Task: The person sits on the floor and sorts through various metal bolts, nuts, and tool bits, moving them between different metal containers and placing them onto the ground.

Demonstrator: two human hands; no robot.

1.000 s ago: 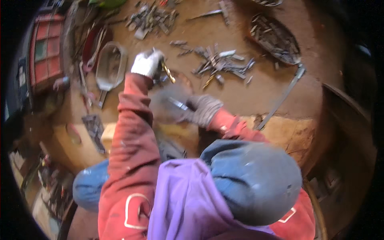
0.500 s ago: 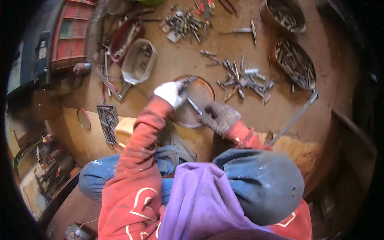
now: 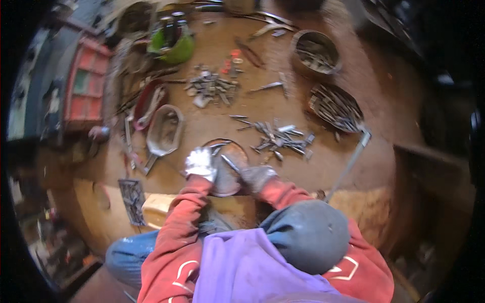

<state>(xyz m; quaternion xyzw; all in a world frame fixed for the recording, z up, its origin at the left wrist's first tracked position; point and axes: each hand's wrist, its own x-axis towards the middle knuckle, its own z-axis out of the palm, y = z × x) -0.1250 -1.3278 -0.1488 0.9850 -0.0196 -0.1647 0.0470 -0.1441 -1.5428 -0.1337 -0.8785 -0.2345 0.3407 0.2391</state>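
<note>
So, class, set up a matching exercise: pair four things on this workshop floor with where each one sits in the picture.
Things:
1. green plastic basin
2. red crate-like rack
3. long grey metal bar
4. round rusty metal disc

Places:
a. far left
b. between the gloved hands
c. top, left of centre
d. right of the hands, slanting

Pairs: 1-c, 2-a, 3-d, 4-b

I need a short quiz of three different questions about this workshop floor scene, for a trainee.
1. True or false: the left hand wears a pale glove.
2. What lies right of the round metal pan between the hands? A) scattered metal pieces B) a green container C) a red crate
3. Fill in: the right hand holds a thin metal ____ over the pan.

Key: 1 true; 2 A; 3 rod.
</note>
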